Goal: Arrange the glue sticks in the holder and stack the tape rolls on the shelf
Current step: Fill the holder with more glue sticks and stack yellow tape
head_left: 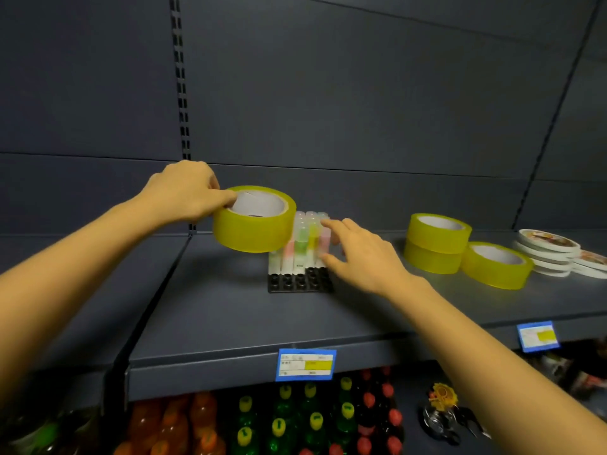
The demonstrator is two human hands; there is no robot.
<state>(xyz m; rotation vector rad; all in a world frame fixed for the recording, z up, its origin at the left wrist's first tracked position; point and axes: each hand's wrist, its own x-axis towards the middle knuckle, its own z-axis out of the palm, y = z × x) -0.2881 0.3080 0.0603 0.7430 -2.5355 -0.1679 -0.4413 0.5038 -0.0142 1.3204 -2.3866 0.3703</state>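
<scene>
– So, what is the left hand (pixel 184 192) on?
– A glossy yellow tape roll (pixel 254 224), a wide ring round a white card core. The thumb hooks inside the core and the fingers curl behind the outer wall, so the hand is clamped on it. The roll hangs level above the shelf (pixel 230 316) and overlaps the left side of the glue sticks in this view.
– And the glue sticks (pixel 305 241)?
– Small upright cylinders with translucent caps and pastel pink, green and yellow bodies. They are packed in a block towards the back of a black holder (pixel 299 282). That is a flat plastic grid of round sockets, and open sockets show along its front.
– The right hand (pixel 364 257)?
– Spread, fingers straight, gripping nothing. The forefinger is up at the caps and the thumb low by the block's right flank. Whether they touch, I cannot tell.
– Other tape?
– A stack of two rolls (pixel 437 243), the same yellow, stands on the shelf to the right. A single roll (pixel 496 266) lies flat just beside it. Beyond that are round white discs (pixel 545 251) in low piles by the right edge.
– Room to move?
– The shelf is smooth matt grey metal. A wide stretch runs left of the holder to the seam with the next bay. It also runs forward to the front lip, where blue price tags (pixel 306 364) hang. Bottles (pixel 279 421) with coloured caps stand below.
</scene>
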